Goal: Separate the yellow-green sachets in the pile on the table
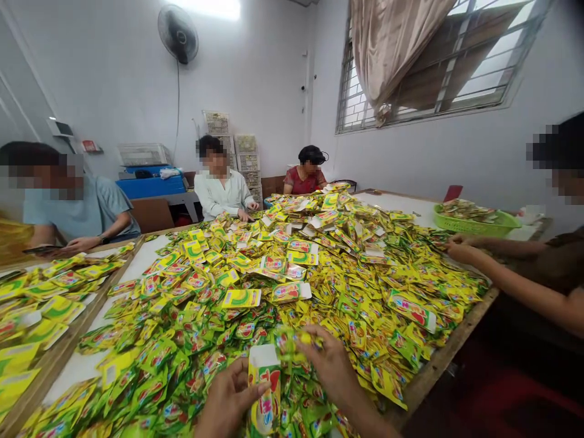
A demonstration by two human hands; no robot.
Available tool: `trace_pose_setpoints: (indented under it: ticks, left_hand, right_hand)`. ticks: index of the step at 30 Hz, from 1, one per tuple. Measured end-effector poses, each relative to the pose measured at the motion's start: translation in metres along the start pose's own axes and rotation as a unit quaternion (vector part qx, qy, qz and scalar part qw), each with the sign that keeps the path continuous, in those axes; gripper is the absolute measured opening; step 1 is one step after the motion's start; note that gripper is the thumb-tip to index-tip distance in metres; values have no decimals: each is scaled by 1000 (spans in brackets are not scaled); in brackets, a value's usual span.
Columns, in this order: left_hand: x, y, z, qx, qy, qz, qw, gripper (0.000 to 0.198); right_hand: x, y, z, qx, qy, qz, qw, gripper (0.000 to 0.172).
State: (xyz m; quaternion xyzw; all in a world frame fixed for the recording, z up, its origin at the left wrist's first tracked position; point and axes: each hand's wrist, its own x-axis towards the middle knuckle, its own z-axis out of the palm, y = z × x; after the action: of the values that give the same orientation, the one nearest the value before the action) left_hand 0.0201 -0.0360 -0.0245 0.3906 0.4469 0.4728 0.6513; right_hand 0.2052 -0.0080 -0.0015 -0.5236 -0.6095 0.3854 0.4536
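My left hand [230, 398] is closed round a small yellow and green carton [265, 395], held upright with its white top flap raised. Thumb and fingers press on the carton's two sides. Just right of it, my right hand [331, 365] pinches a small green and yellow sachet [286, 344], blurred by motion. The sachet is above the carton's right edge, apart from its flap. Beneath both hands spreads a heap of green sachets [182, 359], with yellow sachets [337, 295] to the right. Several yellow cartons [292, 292] lie on top of the heap.
A wooden rim [438, 359] borders the table on the right; a wooden divider [86, 322] runs along the left. A light green basket [477, 225] with packets stands at the back right. Co-workers sit at the left and far side, and one person's arms [511, 261] reach in from the right.
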Motion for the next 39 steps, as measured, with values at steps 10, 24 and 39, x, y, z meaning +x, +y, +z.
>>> trace_pose_setpoints:
  ticks: [10,24,39]
  left_hand:
    - [-11,7,1,43,-31,-1,999,36]
    - [-5,-10,-3,53,-3,-1,999,39]
    - [-11,-1,1,61,-53,-61,995,33]
  right_hand:
    - [25,-8,8,-244,-222,-155,931,16]
    - [14,4,15,-175,-233,-138,947,15]
    - [12,14,20,-84,-149,-133,976,5]
